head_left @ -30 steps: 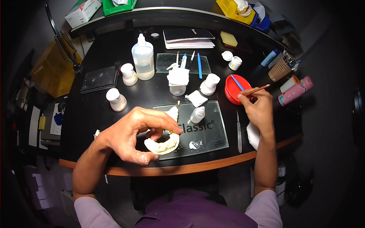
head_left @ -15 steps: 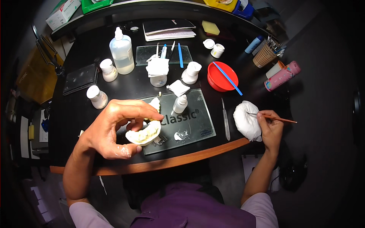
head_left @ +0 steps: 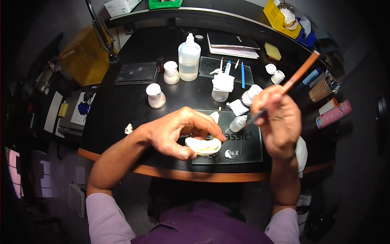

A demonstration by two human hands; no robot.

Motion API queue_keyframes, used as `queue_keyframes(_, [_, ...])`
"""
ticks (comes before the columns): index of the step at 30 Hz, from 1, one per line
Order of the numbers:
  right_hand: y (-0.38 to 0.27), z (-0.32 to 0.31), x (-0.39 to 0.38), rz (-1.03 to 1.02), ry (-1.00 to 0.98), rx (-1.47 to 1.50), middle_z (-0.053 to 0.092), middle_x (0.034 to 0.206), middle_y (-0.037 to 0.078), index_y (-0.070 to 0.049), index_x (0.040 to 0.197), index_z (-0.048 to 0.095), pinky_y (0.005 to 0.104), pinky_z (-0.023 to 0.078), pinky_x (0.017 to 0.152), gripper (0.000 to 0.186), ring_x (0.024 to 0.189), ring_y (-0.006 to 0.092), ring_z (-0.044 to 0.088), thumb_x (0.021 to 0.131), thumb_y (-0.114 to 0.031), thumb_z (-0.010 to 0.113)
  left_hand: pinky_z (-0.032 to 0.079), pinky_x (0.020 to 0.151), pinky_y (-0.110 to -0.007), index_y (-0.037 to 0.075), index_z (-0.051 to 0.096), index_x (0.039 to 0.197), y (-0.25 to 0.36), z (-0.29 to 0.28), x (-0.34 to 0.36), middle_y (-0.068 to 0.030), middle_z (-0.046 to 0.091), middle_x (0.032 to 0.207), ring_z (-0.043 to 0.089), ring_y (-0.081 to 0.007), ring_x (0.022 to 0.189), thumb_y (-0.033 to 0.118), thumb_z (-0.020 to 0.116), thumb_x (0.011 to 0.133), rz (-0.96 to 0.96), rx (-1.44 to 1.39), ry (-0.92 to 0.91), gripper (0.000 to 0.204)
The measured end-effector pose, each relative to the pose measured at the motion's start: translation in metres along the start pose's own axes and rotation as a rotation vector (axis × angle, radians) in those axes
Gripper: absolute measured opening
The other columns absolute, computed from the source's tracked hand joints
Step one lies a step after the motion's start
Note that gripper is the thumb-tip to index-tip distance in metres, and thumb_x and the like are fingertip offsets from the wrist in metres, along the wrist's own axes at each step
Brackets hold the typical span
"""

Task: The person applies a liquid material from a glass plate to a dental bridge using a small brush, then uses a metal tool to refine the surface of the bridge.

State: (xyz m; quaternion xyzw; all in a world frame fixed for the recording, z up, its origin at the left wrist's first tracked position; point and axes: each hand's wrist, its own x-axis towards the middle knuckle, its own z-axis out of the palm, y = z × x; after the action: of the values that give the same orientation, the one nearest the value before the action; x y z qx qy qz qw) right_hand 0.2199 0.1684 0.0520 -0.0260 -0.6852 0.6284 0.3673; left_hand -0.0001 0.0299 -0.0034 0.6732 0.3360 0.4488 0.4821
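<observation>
My left hand (head_left: 174, 132) grips a pale plaster dental cast (head_left: 203, 148) between thumb and fingers, its row of teeth facing up. In my right hand (head_left: 281, 126), somewhat blurred, is a thin brush (head_left: 301, 72) with a reddish-brown wooden handle that slants up to the right. The brush's tip end is smeared, near a small white dropper bottle (head_left: 237, 123). Beneath the cast lies a glass slab (head_left: 251, 155) bearing a white smear of paste (head_left: 230, 154). Another pale cast piece (head_left: 214, 116) shows behind my left fingers. A white tissue wad (head_left: 301, 157) is partly covered by my right wrist.
Farther back stand a large clear bottle (head_left: 189, 61), white-capped jars (head_left: 156, 96) and a tissue-topped jar (head_left: 220, 95). A folded tissue (head_left: 237, 107) lies behind the dropper bottle. At right are a pink flask (head_left: 334, 114) and a woven tool cup (head_left: 320, 90). A wooden strip (head_left: 178, 174) edges the table.
My right hand has lifted the brush off the tissue wad and brought it left, over the table, hiding the red bowl. My left hand still holds the cast. The whole view has swung left.
</observation>
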Motion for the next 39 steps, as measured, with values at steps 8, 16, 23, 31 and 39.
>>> queue_keyframes(8, [0.033, 0.041, -0.001, 0.086, -0.093, 0.111, 0.058, 0.081, 0.001, -0.004, 0.098, 0.059, 0.0189, 0.041, 0.059, 0.033, 0.066, 0.0027, 0.049, 0.114, -0.032, 0.049, 0.041, 0.062, -0.032, -0.003, 0.073, 0.119, 0.001, 0.001, 0.004, -0.0036, 0.054, 0.076, 0.051, -0.0153, 0.068, 0.033, 0.075, 0.064, 0.020, 0.144, -0.035, 0.066])
queue_keyframes(16, [0.039, 0.047, -0.003, 0.117, -0.121, 0.235, 0.053, 0.073, -0.002, -0.005, 0.096, 0.056, 0.0183, 0.035, 0.051, 0.033, 0.057, 0.0015, 0.042, 0.114, -0.031, 0.047, 0.042, 0.061, -0.033, -0.004, 0.070, 0.097, 0.001, 0.001, 0.003, -0.0049, 0.057, 0.074, 0.054, -0.0168, 0.068, 0.037, 0.074, 0.065, -0.007, 0.096, -0.041, 0.052])
queue_keyframes(23, [0.032, 0.045, -0.003, 0.185, -0.176, 0.191, 0.050, 0.070, -0.004, -0.006, 0.095, 0.056, 0.0189, 0.036, 0.053, 0.032, 0.059, 0.0008, 0.043, 0.114, -0.030, 0.047, 0.045, 0.065, -0.031, -0.010, 0.069, 0.107, 0.002, 0.001, 0.001, -0.0089, 0.060, 0.086, 0.056, -0.0174, 0.074, 0.028, 0.076, 0.063, -0.023, 0.095, -0.068, 0.058])
queue_keyframes(31, [0.035, 0.044, -0.004, 0.166, -0.198, 0.178, 0.050, 0.069, -0.005, -0.006, 0.094, 0.056, 0.0197, 0.034, 0.052, 0.031, 0.059, 0.0003, 0.042, 0.115, -0.027, 0.046, 0.047, 0.067, -0.031, -0.012, 0.069, 0.109, 0.004, 0.002, 0.002, -0.0098, 0.063, 0.086, 0.059, -0.0185, 0.074, 0.029, 0.077, 0.064, -0.040, 0.048, -0.059, 0.062])
queue_keyframes(39, [0.034, 0.043, -0.003, 0.177, -0.225, 0.203, 0.048, 0.067, -0.005, -0.006, 0.094, 0.055, 0.0197, 0.033, 0.051, 0.032, 0.057, 0.0005, 0.041, 0.115, -0.027, 0.045, 0.045, 0.061, -0.030, -0.010, 0.069, 0.111, 0.000, 0.000, 0.000, -0.0093, 0.059, 0.089, 0.054, -0.0158, 0.072, 0.022, 0.074, 0.062, -0.005, 0.099, -0.098, 0.058])
